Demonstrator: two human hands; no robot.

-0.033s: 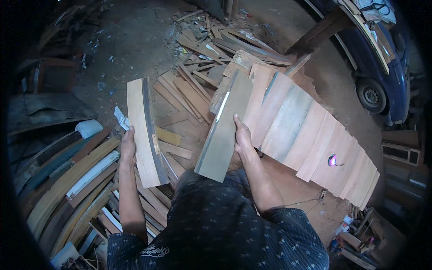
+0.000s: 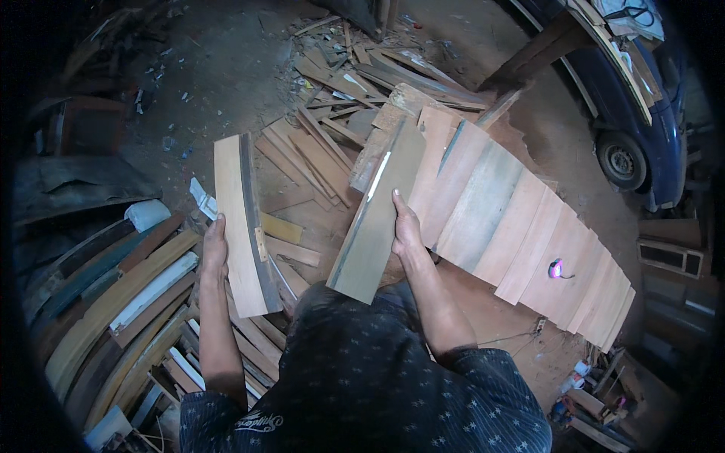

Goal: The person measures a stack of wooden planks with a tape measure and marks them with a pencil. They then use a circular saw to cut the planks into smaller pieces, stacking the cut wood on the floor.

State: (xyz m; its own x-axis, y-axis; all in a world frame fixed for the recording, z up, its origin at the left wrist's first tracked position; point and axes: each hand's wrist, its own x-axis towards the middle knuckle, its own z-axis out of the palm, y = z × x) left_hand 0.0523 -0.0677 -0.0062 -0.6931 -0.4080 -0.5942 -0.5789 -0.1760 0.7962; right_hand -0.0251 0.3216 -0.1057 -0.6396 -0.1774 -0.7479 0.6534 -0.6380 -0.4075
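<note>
My left hand (image 2: 214, 245) grips a pale board (image 2: 234, 219) with a dark strip down its right edge, held upright in front of me. Slightly right of centre, my right hand (image 2: 405, 230) is closed on a greyish-olive board (image 2: 366, 241) with a dark edge and a white streak. Beside that board, a row of overlapping pinkish boards (image 2: 521, 226) runs toward the lower right, its upper end near a rough particle board (image 2: 404, 98). A small pink round object (image 2: 556, 268) with a dark tail lies on the row.
Curved boards (image 2: 124, 302) are piled at lower left. Loose offcuts (image 2: 306, 162) and more scrap wood (image 2: 343, 79) lie beyond my hands. A dark blue vehicle (image 2: 653, 143) stands at upper right behind a wooden post (image 2: 513, 57). Tools and containers (image 2: 585, 392) sit at lower right.
The board in my left hand has shifted slightly down and right. The olive board in my right hand has moved a little, its lower end going right.
</note>
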